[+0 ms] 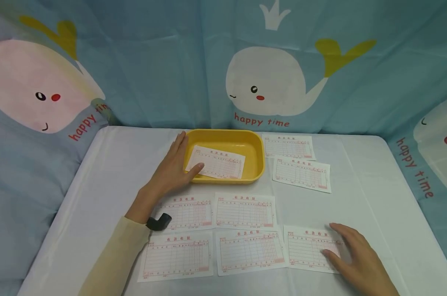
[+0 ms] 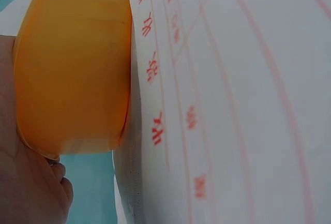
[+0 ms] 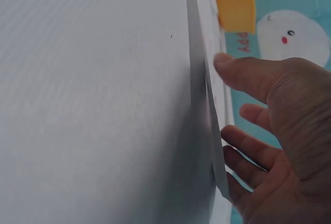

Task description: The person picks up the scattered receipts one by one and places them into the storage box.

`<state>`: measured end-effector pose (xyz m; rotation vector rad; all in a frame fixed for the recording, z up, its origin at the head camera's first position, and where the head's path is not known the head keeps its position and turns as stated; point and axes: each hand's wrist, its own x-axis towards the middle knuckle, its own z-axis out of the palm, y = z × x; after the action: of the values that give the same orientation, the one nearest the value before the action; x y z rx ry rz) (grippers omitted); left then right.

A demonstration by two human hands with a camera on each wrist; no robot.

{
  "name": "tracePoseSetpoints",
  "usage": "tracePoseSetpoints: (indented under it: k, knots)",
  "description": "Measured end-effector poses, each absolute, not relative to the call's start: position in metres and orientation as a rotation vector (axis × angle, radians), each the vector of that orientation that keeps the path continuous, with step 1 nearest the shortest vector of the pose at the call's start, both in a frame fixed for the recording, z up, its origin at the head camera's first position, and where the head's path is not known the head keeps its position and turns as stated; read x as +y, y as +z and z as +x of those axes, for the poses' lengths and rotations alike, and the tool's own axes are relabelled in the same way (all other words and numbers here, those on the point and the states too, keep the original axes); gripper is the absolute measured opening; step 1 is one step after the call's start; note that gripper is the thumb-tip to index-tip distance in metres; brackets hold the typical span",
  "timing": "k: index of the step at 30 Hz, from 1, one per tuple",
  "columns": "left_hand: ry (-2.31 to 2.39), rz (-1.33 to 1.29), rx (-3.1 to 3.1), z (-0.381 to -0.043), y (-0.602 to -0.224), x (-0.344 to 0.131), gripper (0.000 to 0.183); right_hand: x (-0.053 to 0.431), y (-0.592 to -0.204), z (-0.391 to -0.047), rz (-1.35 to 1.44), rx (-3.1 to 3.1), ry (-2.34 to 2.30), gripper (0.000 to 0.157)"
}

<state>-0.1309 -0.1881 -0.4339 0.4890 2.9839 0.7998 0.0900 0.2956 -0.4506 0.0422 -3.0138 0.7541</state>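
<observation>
My left hand [image 1: 170, 168] rests against the left end of a yellow plastic tray [image 1: 261, 164], its fingers straight along the rim and the thumb over the front corner. Inside the tray lies a printed receipt slip [image 1: 220, 162], tilted against the front wall. In the left wrist view the tray's orange-yellow side [image 2: 75, 74] meets the palm. My right hand [image 1: 360, 259] is spread at the right end of the front-right receipt slip [image 1: 308, 250], thumb and fingers apart. In the right wrist view that slip's edge [image 3: 214, 131] stands slightly raised beside the fingers.
Left of that slip, several more slips lie in two rows, including a front-left slip [image 1: 177, 257] and a middle slip [image 1: 245, 211]. Two others, an upper slip [image 1: 288, 147] and a lower slip [image 1: 301, 174], lie right of the tray. A blue whale-print curtain [image 1: 164, 82] hangs behind the white table [image 1: 97, 197].
</observation>
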Motion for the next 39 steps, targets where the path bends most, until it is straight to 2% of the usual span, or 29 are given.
tracePoseSetpoints:
  k: [7,15,22,33,39]
  knots:
    - [0.809,0.481,2.988,-0.130,-0.434,-0.188,0.103,0.306,-0.454,0.094,0.062,-3.004,0.706,0.087]
    - [0.780,0.468,2.993,-0.129,-0.435,-0.189,0.102,0.310,-0.455,0.100,0.058,-2.979,0.696,0.080]
    - [0.854,0.443,2.966,-0.131,-0.435,-0.187,0.102,0.309,-0.452,0.099,-0.012,-3.025,0.668,0.082]
    - [0.919,0.439,3.034,-0.137,-0.434,-0.177,0.086,0.312,-0.451,0.099,-0.079,-3.060,0.689,0.082]
    - [0.904,0.449,3.055,-0.135,-0.436,-0.178,0.088,0.311,-0.447,0.098,-0.151,-3.089,0.630,0.086]
